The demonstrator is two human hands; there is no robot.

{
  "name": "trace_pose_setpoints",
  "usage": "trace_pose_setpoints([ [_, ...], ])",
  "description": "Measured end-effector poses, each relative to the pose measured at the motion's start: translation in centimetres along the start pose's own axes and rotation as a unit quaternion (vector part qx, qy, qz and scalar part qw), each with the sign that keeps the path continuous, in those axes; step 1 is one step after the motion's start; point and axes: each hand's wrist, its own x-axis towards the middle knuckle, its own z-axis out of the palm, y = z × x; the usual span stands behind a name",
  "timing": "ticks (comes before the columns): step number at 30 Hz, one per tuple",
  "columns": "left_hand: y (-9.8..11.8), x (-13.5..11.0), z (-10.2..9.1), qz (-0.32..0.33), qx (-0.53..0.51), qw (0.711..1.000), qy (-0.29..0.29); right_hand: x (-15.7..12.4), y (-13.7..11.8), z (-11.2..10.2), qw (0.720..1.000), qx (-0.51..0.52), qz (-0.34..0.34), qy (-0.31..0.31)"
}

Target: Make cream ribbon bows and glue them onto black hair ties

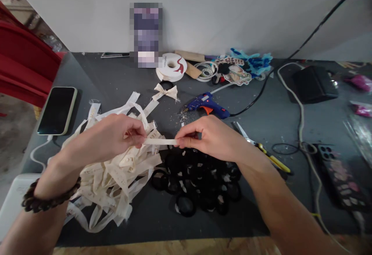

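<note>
My left hand (116,135) and my right hand (209,136) each pinch one end of a short cream ribbon strip (161,142), held level and taut between them above the table. Below my left hand lies a big heap of cut cream ribbon pieces (116,177). Under and in front of my right hand sits a pile of black hair ties (197,181). A finished cream ribbon bow (167,91) lies farther back. A dark bead bracelet is on my left wrist.
A blue glue gun (207,105) and yellow-handled scissors (261,148) lie right of centre on the dark table (116,76). A white ribbon spool (172,66) and craft clutter sit at the back. Phones lie at the left (57,109) and right (340,173), with cables across the right side.
</note>
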Motion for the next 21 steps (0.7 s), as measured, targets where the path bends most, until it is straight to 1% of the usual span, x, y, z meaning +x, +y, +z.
trace_pose_setpoints([
  [4, 0.1, -0.2, 0.0, 0.011, 0.001, 1.0, 0.003, 0.1, 0.5, -0.1, 1.0, -0.005, -0.007, 0.008],
  [7, 0.2, -0.2, 0.2, 0.002, 0.012, 1.0, 0.017, 0.1, 0.8, -0.2, 1.0, -0.012, 0.003, 0.013],
  [10, 0.1, -0.1, 0.4, -0.005, 0.018, 0.999, 0.029, 0.1, 1.1, -0.4, 1.0, 0.007, 0.012, 0.004],
  [15, 0.0, 0.0, 0.5, 0.005, -0.001, 1.0, 0.015, 0.1, 1.5, -1.0, 1.0, 0.022, -0.004, 0.002],
  [21, 0.3, 0.1, 0.6, 0.005, -0.02, 1.0, 0.007, -0.1, 1.4, -1.6, 1.0, -0.012, 0.016, 0.023],
])
